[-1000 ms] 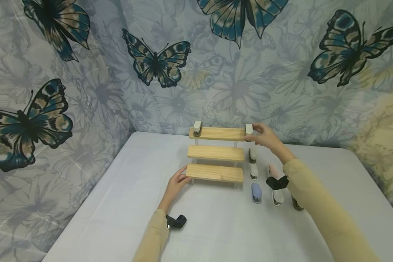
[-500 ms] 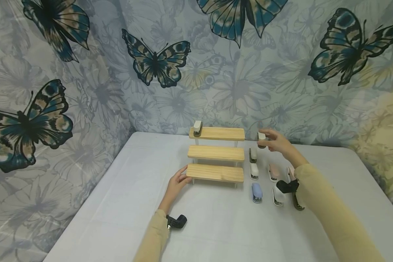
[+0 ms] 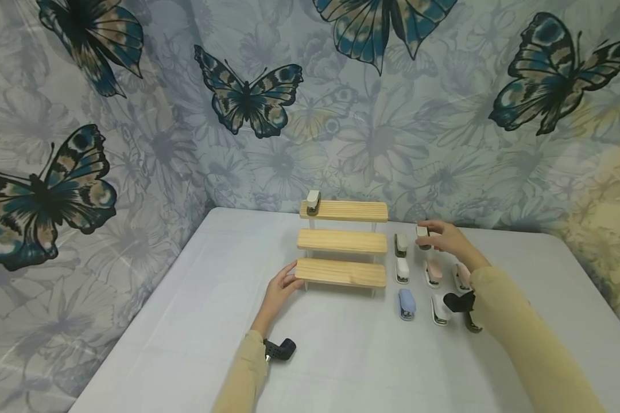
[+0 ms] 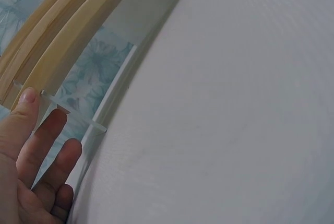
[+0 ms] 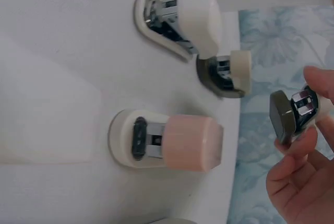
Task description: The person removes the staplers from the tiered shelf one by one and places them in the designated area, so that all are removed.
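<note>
A small white stapler with a dark olive base [image 3: 422, 236] is held in the air by my right hand [image 3: 450, 239]. Thumb and fingers pinch its sides, as the right wrist view [image 5: 308, 182] also shows. My left hand [image 3: 277, 293] holds the left end of the lowest board of a three-tier wooden shelf [image 3: 341, 272]. In the left wrist view the thumb [image 4: 27, 98] lies on the board's end, with the other fingers below, near a clear leg [image 4: 78, 114]. Another white and olive stapler [image 3: 313, 202] stands at the left end of the top board.
Right of the shelf stand several mini staplers: white and olive [image 3: 400, 245], white [image 3: 402, 270], blue [image 3: 407, 304], pink [image 3: 433, 272], another white [image 3: 440, 310] and another pink [image 3: 462, 276]. A dark-based one [image 3: 473, 323] is partly behind the right sleeve. A patterned cloth backs the white table [image 3: 186, 321].
My right hand has lifted the white and olive stapler off the right end of the top board and carried it right and toward me, over the table. The left hand stays on the shelf.
</note>
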A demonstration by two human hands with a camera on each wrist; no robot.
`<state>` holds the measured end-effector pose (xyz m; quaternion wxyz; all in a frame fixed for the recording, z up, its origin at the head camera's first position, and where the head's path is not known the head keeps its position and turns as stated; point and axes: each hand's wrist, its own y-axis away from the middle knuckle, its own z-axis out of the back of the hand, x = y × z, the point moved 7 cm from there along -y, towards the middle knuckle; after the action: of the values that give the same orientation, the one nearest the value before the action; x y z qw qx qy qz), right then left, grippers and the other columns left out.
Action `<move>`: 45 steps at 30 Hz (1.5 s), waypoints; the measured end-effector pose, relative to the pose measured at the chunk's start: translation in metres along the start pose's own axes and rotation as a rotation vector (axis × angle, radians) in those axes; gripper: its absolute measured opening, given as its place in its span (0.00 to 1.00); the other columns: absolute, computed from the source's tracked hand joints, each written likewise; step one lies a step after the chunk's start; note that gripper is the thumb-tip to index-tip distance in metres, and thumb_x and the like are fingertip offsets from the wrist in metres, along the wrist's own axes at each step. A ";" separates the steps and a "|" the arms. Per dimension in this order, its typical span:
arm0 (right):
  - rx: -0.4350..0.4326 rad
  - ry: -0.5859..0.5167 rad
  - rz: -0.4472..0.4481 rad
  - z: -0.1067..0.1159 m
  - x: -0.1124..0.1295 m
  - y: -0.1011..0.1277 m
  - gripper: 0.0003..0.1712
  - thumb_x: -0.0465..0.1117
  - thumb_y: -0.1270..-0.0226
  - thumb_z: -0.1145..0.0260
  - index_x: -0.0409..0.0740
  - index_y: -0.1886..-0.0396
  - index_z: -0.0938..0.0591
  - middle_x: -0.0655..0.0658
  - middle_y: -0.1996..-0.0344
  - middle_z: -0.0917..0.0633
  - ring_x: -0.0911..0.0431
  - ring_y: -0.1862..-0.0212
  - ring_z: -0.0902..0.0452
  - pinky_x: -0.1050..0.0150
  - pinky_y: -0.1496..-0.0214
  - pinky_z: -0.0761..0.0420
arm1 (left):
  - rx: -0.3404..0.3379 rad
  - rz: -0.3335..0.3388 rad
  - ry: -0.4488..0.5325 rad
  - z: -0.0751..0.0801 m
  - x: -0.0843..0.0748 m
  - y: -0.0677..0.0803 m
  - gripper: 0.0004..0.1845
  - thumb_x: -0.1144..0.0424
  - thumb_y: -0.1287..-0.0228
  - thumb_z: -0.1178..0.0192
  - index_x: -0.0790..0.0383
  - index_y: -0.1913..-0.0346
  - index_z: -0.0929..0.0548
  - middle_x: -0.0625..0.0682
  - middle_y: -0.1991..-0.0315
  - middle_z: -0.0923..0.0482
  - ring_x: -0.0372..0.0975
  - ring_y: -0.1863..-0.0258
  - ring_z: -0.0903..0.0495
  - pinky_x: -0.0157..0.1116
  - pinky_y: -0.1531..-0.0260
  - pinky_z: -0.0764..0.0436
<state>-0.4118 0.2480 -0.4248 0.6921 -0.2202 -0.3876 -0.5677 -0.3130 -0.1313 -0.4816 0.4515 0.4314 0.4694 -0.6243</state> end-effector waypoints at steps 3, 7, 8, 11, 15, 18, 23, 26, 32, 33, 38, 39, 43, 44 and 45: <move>0.005 0.057 -0.007 -0.003 -0.005 0.001 0.43 0.56 0.43 0.37 0.38 0.35 0.39 0.27 0.38 0.43 0.43 0.59 0.30 0.49 0.58 0.28 | 0.001 -0.007 -0.010 0.000 -0.001 -0.001 0.30 0.68 0.40 0.42 0.71 0.37 0.39 0.62 0.58 0.22 0.44 0.58 0.22 0.39 0.55 0.26; 0.005 0.087 -0.012 -0.006 -0.013 -0.003 0.41 0.55 0.42 0.38 0.37 0.35 0.40 0.26 0.38 0.43 0.40 0.57 0.29 0.50 0.58 0.27 | 0.002 -0.010 -0.022 0.000 -0.002 -0.003 0.30 0.67 0.40 0.42 0.72 0.37 0.40 0.62 0.58 0.22 0.44 0.58 0.22 0.40 0.54 0.27; 0.007 0.085 -0.014 -0.007 -0.016 -0.004 0.41 0.54 0.41 0.39 0.37 0.35 0.40 0.26 0.38 0.44 0.39 0.54 0.31 0.50 0.57 0.27 | 0.003 -0.008 -0.019 -0.001 -0.002 -0.003 0.30 0.67 0.40 0.42 0.71 0.37 0.40 0.62 0.58 0.22 0.44 0.58 0.22 0.40 0.54 0.27; 0.012 0.078 -0.019 -0.009 -0.025 -0.009 0.38 0.51 0.39 0.39 0.35 0.36 0.40 0.25 0.38 0.45 0.34 0.44 0.40 0.48 0.55 0.28 | 0.008 -0.002 -0.014 -0.001 -0.001 -0.003 0.30 0.67 0.40 0.42 0.70 0.36 0.40 0.62 0.58 0.22 0.45 0.58 0.23 0.41 0.54 0.27; 0.006 0.088 -0.025 -0.012 -0.035 -0.012 0.36 0.47 0.39 0.39 0.33 0.37 0.39 0.24 0.39 0.44 0.32 0.40 0.48 0.45 0.54 0.29 | 0.020 -0.014 -0.019 -0.004 -0.001 -0.004 0.30 0.67 0.39 0.43 0.70 0.36 0.40 0.62 0.58 0.22 0.45 0.57 0.23 0.41 0.54 0.27; 0.005 0.102 -0.026 -0.014 -0.039 -0.015 0.36 0.45 0.40 0.38 0.32 0.38 0.38 0.24 0.40 0.44 0.32 0.41 0.47 0.46 0.55 0.28 | 0.017 -0.027 -0.028 -0.004 -0.002 -0.004 0.30 0.67 0.39 0.43 0.71 0.36 0.40 0.62 0.58 0.21 0.45 0.58 0.23 0.41 0.54 0.27; 0.037 0.118 -0.023 -0.016 -0.041 -0.018 0.35 0.43 0.40 0.38 0.31 0.38 0.39 0.22 0.40 0.45 0.32 0.42 0.45 0.48 0.57 0.27 | 0.012 -0.020 -0.019 -0.003 -0.002 -0.004 0.30 0.68 0.40 0.43 0.71 0.36 0.40 0.62 0.59 0.21 0.45 0.58 0.22 0.40 0.54 0.27; 0.073 0.134 -0.018 -0.018 -0.042 -0.019 0.35 0.43 0.39 0.39 0.31 0.37 0.41 0.22 0.39 0.47 0.33 0.45 0.41 0.51 0.59 0.26 | 0.008 -0.008 -0.017 -0.001 -0.001 -0.004 0.30 0.67 0.40 0.42 0.70 0.36 0.40 0.61 0.59 0.21 0.45 0.58 0.22 0.40 0.54 0.27; 0.083 0.097 -0.037 -0.020 -0.044 -0.018 0.35 0.40 0.39 0.40 0.32 0.36 0.42 0.23 0.38 0.50 0.35 0.48 0.39 0.55 0.63 0.27 | 0.008 0.001 -0.004 -0.001 0.000 -0.003 0.30 0.67 0.40 0.42 0.70 0.36 0.40 0.62 0.58 0.22 0.46 0.57 0.23 0.41 0.53 0.28; 0.081 0.089 -0.043 -0.020 -0.045 -0.018 0.35 0.39 0.39 0.40 0.32 0.36 0.42 0.23 0.39 0.49 0.36 0.50 0.36 0.56 0.64 0.27 | 0.009 0.005 -0.003 -0.001 0.001 -0.003 0.30 0.67 0.40 0.42 0.69 0.36 0.40 0.62 0.58 0.22 0.46 0.57 0.23 0.40 0.53 0.28; 0.061 0.092 -0.063 -0.020 -0.046 -0.015 0.37 0.39 0.37 0.41 0.32 0.34 0.48 0.23 0.40 0.46 0.53 0.71 0.30 0.62 0.70 0.27 | 0.006 0.012 0.001 -0.002 0.003 -0.001 0.30 0.66 0.40 0.42 0.68 0.36 0.39 0.62 0.57 0.22 0.45 0.57 0.23 0.39 0.53 0.27; 0.052 0.092 -0.075 -0.019 -0.047 -0.015 0.38 0.40 0.37 0.41 0.31 0.34 0.49 0.22 0.40 0.46 0.55 0.72 0.29 0.63 0.70 0.27 | 0.006 0.011 0.003 -0.001 0.003 -0.001 0.30 0.66 0.40 0.42 0.68 0.36 0.39 0.62 0.57 0.22 0.45 0.57 0.23 0.39 0.54 0.27; 0.034 0.094 -0.111 -0.017 -0.049 -0.015 0.41 0.40 0.38 0.40 0.28 0.35 0.51 0.20 0.41 0.47 0.55 0.71 0.27 0.63 0.69 0.25 | 0.003 0.006 0.010 0.000 0.002 0.000 0.30 0.66 0.40 0.42 0.69 0.36 0.39 0.62 0.58 0.22 0.46 0.57 0.23 0.38 0.55 0.27; 0.032 0.091 -0.118 -0.017 -0.050 -0.015 0.41 0.40 0.38 0.40 0.28 0.35 0.51 0.20 0.41 0.46 0.55 0.72 0.27 0.63 0.70 0.25 | 0.003 0.005 0.012 0.000 0.002 0.000 0.30 0.66 0.40 0.42 0.69 0.36 0.39 0.62 0.58 0.22 0.46 0.57 0.23 0.38 0.55 0.27; 0.031 0.091 -0.122 -0.016 -0.050 -0.016 0.41 0.40 0.39 0.40 0.28 0.35 0.50 0.20 0.41 0.46 0.55 0.74 0.27 0.62 0.71 0.25 | 0.004 0.004 0.011 0.000 0.002 0.000 0.30 0.66 0.40 0.42 0.69 0.36 0.39 0.62 0.57 0.22 0.46 0.57 0.23 0.38 0.55 0.27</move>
<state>-0.4252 0.2625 -0.4764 0.6765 -0.1594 -0.3769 -0.6123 -0.3134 -0.1318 -0.4832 0.4492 0.4368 0.4698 -0.6219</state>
